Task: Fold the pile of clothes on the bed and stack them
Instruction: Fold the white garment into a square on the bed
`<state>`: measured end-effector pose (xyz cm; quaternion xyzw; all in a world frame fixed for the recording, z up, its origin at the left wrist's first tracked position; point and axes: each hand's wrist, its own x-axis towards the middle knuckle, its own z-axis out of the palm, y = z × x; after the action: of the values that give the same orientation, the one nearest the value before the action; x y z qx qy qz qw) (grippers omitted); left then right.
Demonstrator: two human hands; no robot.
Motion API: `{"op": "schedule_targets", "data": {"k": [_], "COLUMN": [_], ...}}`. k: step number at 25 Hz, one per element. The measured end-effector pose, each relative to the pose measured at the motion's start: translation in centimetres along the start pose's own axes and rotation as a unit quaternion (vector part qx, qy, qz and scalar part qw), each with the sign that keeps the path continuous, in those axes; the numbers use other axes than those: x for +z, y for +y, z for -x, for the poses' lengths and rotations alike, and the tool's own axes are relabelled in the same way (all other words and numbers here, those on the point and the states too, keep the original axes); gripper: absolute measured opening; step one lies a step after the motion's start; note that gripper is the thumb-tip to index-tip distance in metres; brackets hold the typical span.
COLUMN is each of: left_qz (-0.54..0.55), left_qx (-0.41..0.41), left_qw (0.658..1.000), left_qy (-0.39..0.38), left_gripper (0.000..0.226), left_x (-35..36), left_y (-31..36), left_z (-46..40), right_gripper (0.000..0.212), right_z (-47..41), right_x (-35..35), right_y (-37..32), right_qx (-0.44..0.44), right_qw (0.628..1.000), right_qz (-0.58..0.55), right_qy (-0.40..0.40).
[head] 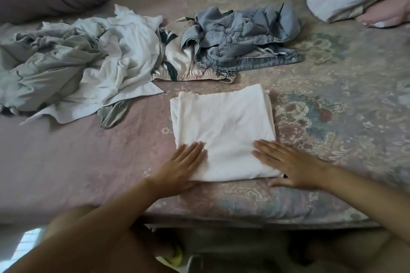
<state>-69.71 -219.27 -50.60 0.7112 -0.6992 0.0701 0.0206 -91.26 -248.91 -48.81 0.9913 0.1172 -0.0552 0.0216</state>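
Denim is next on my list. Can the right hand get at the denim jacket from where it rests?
Probably yes: the right hand lies flat on the folded white garment, holding nothing, and only bare bedsheet separates it from the denim jacket.

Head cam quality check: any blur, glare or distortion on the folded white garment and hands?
Head view: dim, flat light, no glare; folded white garment nearly blown out, few creases readable; left hand and right hand fairly sharp; wide-angle bending and smearing at the frame edges.

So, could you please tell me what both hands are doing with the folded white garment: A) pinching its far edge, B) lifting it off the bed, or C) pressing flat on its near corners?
C: the left hand and right hand lie flat, fingers straight, on the folded white garment's near corners.
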Motion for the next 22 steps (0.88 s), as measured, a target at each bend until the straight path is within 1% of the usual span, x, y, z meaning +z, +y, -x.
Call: {"op": "schedule_targets", "data": {"k": [2,3,4,5,6,7,8,9,10,11,12,13,14,15,16,17,18,19,20,21,22], "left_qz": [0.002,0.014,0.041,0.08,0.126,0.178,0.238,0.297,0.355,0.413,0.476,0.543,0.6,0.637,0.65,0.643,0.618,0.574,0.512,0.452,0.403], "left_qx": [0.034,0.037,0.021,-0.008,-0.04,-0.071,-0.107,-0.14,-0.165,-0.185,-0.219,-0.273,-0.348,-0.428,-0.494,-0.547,-0.587,-0.617,-0.636,-0.639,-0.633], "left_qw": [0.999,0.998,0.998,0.995,0.99,0.981,0.965,0.94,0.905,0.863,0.818,0.77,0.711,0.641,0.575,0.526,0.507,0.519,0.558,0.603,0.637], "left_qy": [0.037,0.051,0.053,0.057,0.044,0.019,-0.028,-0.091,-0.165,-0.223,-0.236,-0.196,-0.116,-0.025,0.054,0.104,0.129,0.142,0.149,0.156,0.177], "left_gripper": [0.056,0.05,0.046,0.044,0.042,0.039,0.036,0.033,0.029,0.026,0.022,0.016,0.009,0.008,0.013,0.022,0.034,0.042,0.044,0.045,0.043], "left_x": [-0.2,-0.6,-1.3,-2.2,-3.3,-4.7,-6.3,-7.7,-8.9,-10.1,-10.9,-11.2,-10.8,-9.9,-8.9,-7.8,-6.8,-5.7,-5.3,-5.0,-5.0], "left_y": [-0.7,-1.1,-1.3,-1.4,-1.4,-1.3,-1.0,-0.7,-0.5,-0.4,-0.5,-0.9,-1.4,-2.1,-2.6,-2.7,-2.2,-1.4,-0.3,0.6,1.5], "left_z": [0.1,0.1,0.1,0.0,-0.1,-0.2,-0.2,-0.1,-0.1,-0.2,-0.4,-0.9,-1.6,-2.3,-3.1,-3.8,-4.3,-4.6,-5.0,-5.3,-5.5], "right_gripper": [0.072,0.068,0.069,0.079,0.09,0.094,0.094,0.092,0.087,0.076,0.058,0.039,0.027,0.024,0.03,0.044,0.057,0.057,0.048,0.042,0.04], "right_z": [0.0,-0.2,-0.4,-0.3,0.2,0.8,1.4,1.9,2.2,2.1,1.5,0.5,-0.9,-2.2,-3.6,-4.7,-5.5,-5.9,-6.2,-6.5,-6.6], "right_x": [-0.3,-0.8,-1.8,-2.7,-3.4,-4.6,-5.6,-6.9,-7.8,-8.6,-9.2,-9.4,-9.5,-9.4,-9.3,-8.8,-7.8,-7.0,-6.0,-5.6,-5.1], "right_y": [1.2,1.2,0.8,0.4,0.0,-0.7,-1.2,-1.8,-2.0,-2.0,-1.5,-0.6,0.5,1.4,1.8,1.7,1.2,0.3,-0.6,-1.5,-1.9], "right_qx": [0.015,0.04,0.072,0.102,0.122,0.142,0.157,0.163,0.168,0.169,0.187,0.225,0.286,0.345,0.393,0.435,0.462,0.471,0.48,0.488,0.5], "right_qw": [0.998,0.993,0.984,0.975,0.964,0.95,0.933,0.915,0.897,0.876,0.845,0.814,0.781,0.732,0.67,0.619,0.605,0.633,0.676,0.705,0.715], "right_qz": [-0.051,-0.101,-0.157,-0.198,-0.237,-0.274,-0.316,-0.359,-0.399,-0.444,-0.496,-0.535,-0.554,-0.578,-0.606,-0.62,-0.615,-0.586,-0.532,-0.478,-0.439], "right_qy": [-0.024,-0.036,-0.038,-0.024,-0.024,-0.047,-0.069,-0.084,-0.087,-0.083,-0.067,-0.027,0.034,0.104,0.173,0.208,0.207,0.188,0.175,0.189,0.216]}}
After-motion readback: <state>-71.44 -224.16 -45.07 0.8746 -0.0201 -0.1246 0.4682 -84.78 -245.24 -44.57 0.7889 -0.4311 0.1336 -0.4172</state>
